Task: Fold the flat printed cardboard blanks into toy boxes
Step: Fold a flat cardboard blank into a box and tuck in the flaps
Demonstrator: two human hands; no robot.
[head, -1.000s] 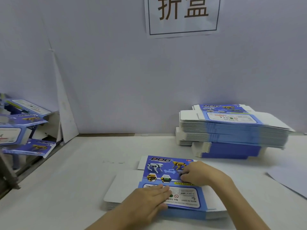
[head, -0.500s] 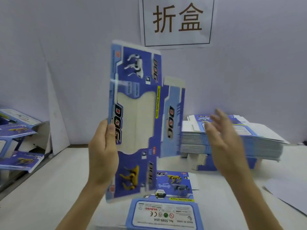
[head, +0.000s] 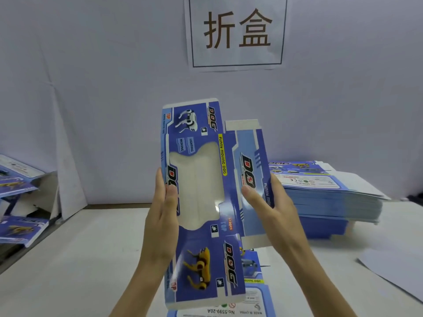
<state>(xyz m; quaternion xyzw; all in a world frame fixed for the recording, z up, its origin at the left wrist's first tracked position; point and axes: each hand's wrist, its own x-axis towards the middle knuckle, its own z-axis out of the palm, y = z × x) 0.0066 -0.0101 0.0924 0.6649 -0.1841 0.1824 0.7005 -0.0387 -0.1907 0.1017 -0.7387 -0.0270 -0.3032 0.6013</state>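
The left hand (head: 163, 216) and right hand (head: 271, 209) pinched the blank (head: 201, 252) by its side edges (thumbs in front), so squaring it open seemed due next.

There were two hands, a left hand (head: 160, 223) and a right hand (head: 274, 211). Between the fingers was one raised blank (head: 199, 248). Below them lay one lying blank (head: 256, 296), to their right one stack (head: 332, 202) and one loose sheet (head: 400, 271), to their left three boxes (head: 20, 229), and above one sign (head: 237, 58).

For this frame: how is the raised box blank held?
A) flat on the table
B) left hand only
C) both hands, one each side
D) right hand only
C: the left hand pinches the left edge of the box blank, the right hand its right panel.
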